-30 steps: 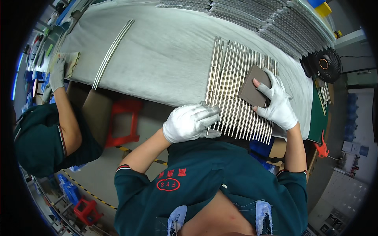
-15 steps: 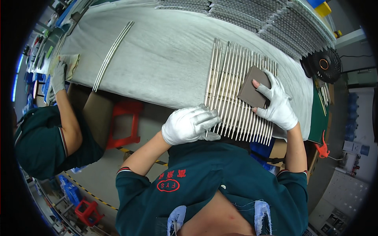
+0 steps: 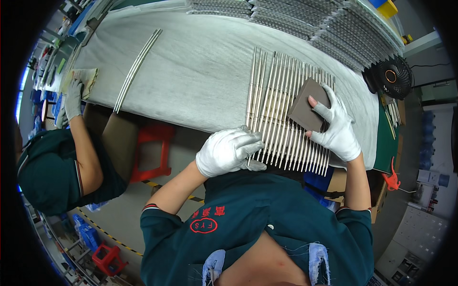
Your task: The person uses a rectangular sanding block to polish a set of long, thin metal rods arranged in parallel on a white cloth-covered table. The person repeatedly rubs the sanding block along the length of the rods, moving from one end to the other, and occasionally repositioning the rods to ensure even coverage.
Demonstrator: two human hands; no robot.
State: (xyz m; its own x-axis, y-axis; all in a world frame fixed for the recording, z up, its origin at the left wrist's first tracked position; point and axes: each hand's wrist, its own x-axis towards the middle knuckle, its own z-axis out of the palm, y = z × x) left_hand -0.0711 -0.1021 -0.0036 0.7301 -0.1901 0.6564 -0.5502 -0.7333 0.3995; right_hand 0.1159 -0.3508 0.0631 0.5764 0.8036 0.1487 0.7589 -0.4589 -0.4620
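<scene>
A row of slim, shiny metal rods [image 3: 281,109] lies side by side on the cloth-covered table in front of me. My left hand [image 3: 229,151], in a white glove, is closed around the near ends of the leftmost rods, with its thumb below them. These few rods stand slightly apart from the others at the far end. My right hand [image 3: 338,125] wears a white glove with bare thumb and fingertip showing. It grips a flat grey-brown block [image 3: 305,106], which rests over the right half of the row and hides part of it.
Stacked bundles of grey, ridged packing [image 3: 329,28] line the far edge. A black fan [image 3: 390,77] stands at the right, near a red air gun [image 3: 392,181]. Three thin strips [image 3: 138,69] lie farther left. A gloved co-worker [image 3: 71,162] sits there beside a red stool [image 3: 151,152].
The far ends of the leftmost rods have shifted left, widening the gap to the others. My left hand has moved slightly left with them. The block has barely moved.
</scene>
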